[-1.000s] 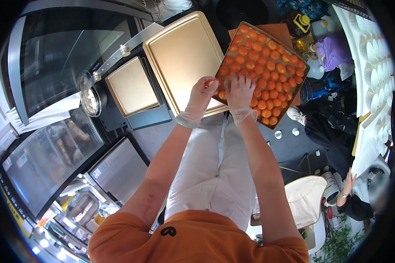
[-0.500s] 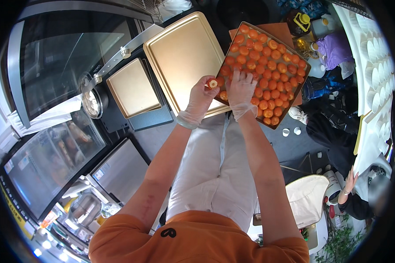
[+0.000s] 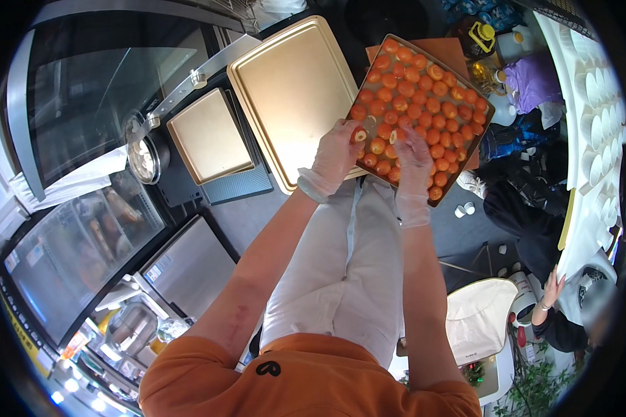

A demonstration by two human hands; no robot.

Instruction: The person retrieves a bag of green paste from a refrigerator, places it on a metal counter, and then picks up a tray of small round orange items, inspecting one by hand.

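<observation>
Both my hands wear clear plastic gloves and hover over the near left part of a dark-rimmed baking tray (image 3: 481, 132). Rows of round, glossy orange balls (image 3: 435, 104), resembling egg yolks, cover this tray. Between the fingers of my left hand (image 3: 332, 156) is a small round piece (image 3: 359, 136) with a pale face and reddish edge; its kind is unclear. My right hand (image 3: 414, 163) pinches a second small pale-faced piece (image 3: 394, 136), partly hidden by the fingers. The hands are slightly apart.
To the left lie a large gold baking tray (image 3: 292, 83) and a smaller one (image 3: 209, 139). A metal pot (image 3: 147, 161) stands beyond. Oil bottles (image 3: 481, 35) and a purple bag (image 3: 532, 80) are at far right. Another person's hand (image 3: 551, 288) touches a white rack (image 3: 584, 201).
My left hand has moved right with its piece. My right hand has drawn back and right off the orange balls, and now a pale-faced piece shows in its fingers.
</observation>
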